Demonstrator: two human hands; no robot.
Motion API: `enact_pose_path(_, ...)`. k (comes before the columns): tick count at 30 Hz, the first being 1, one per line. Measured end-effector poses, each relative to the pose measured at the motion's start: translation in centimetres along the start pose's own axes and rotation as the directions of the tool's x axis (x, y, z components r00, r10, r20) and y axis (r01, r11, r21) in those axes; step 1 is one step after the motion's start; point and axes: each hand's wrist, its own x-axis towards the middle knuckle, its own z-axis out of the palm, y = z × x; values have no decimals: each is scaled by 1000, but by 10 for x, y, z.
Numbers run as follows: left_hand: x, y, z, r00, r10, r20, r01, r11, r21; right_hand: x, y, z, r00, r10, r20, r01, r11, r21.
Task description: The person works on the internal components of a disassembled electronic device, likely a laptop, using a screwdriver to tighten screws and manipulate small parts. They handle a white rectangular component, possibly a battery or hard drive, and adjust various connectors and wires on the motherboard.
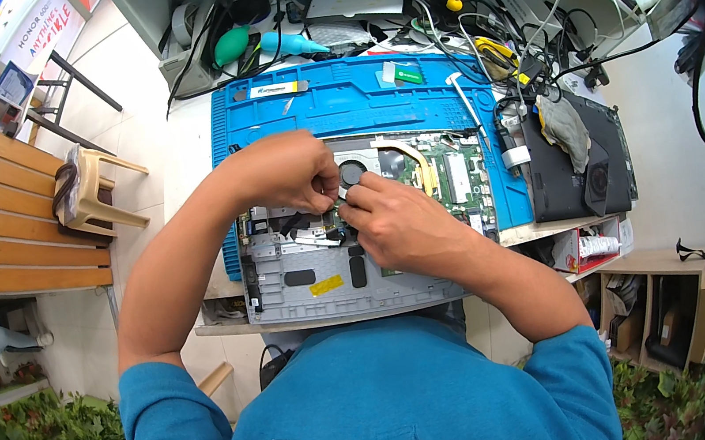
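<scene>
An opened laptop base (296, 263) lies in front of me, partly over a blue repair mat (303, 117). Its green circuit board (468, 171), copper-coloured heat pipe (426, 166) and round fan (352, 172) are exposed. Just left of the fan, my left hand (297, 174) is closed, thumb and fingertips pinched over the board. My right hand (392, 219) is also closed, its fingertips meeting close to the left ones. A small pale piece shows between the two hands, but its kind is too small to make out. Black tape and a silver bracket (317, 238) sit below the left hand.
A dark laptop (576, 159) with a grey cloth (565, 131) on it stands at the right. Behind the mat are a blue air blower (292, 44), a green bulb (232, 45) and tangled cables. A white-handled tool (468, 102) lies on the mat. A plastic stool (99, 187) stands left.
</scene>
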Motion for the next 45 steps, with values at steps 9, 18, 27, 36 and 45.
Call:
enact_pose_path(9, -7, -3, 11, 992, 67, -108, -77, 992, -95, 1, 0, 4, 999, -17, 49, 19, 999, -32)
enact_pose_path(18, -8, -3, 14, 988, 72, -138, -90, 988, -128, -5, -3, 7, 1000, -16, -13, 16, 1000, -7)
enact_pose_path(27, -9, -4, 13, 994, 35, -105, -52, 984, -168, -13, -7, 2, 997, -4, -76, 4, 1000, 2)
enact_pose_path(36, 1, -7, 4, 1000, 22, 4, -21, 991, -133, -13, -8, 0, 998, 39, -45, -37, 998, 46)
enact_pose_path(45, 5, 1, -2, 999, 15, 49, -13, 999, -47, -10, -5, 0, 996, 29, -84, -22, 997, 79)
